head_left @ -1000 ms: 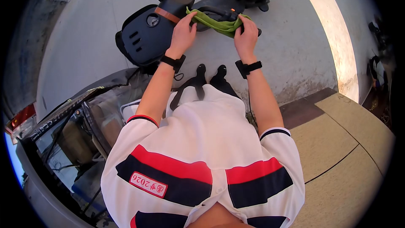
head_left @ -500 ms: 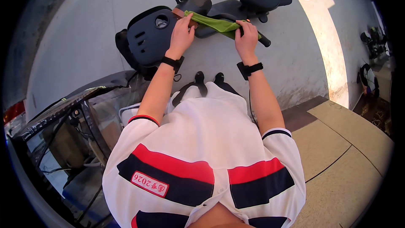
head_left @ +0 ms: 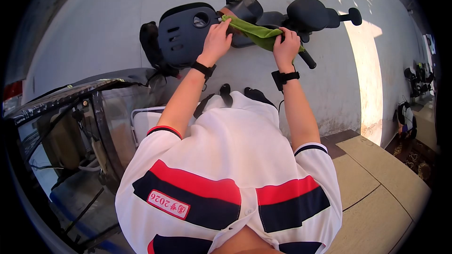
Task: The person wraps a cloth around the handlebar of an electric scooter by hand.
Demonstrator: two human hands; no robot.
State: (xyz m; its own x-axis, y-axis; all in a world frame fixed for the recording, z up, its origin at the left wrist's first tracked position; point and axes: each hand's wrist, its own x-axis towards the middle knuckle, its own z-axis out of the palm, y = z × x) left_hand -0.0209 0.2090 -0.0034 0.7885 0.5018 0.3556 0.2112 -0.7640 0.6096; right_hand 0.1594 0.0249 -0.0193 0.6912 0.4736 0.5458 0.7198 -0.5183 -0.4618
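A green cloth point(head_left: 256, 32) stretches between my two hands, over the handlebar area of a dark electric scooter point(head_left: 248, 9). My left hand point(head_left: 217, 42) pinches its left end, close to the scooter's dark front basket point(head_left: 181, 35). At the other end, my right hand point(head_left: 286, 49) has its fingers closed on the cloth, near the black handlebar grip point(head_left: 307, 59). Part of the handlebar is hidden beneath the cloth. Whether the cloth presses on it, I cannot tell.
The scooter's black seat point(head_left: 308, 13) lies to the upper right. On my left stands a dark-framed vehicle point(head_left: 96, 131) with clear side panels. Tan tiles point(head_left: 367, 178) form a raised ledge at right. A pale floor point(head_left: 325, 99) spreads around the scooter.
The scooter, cloth and both hands appear farther right and slightly lower in the view. The cloth has bunched and droops more near my right hand. Both hands keep hold of it.
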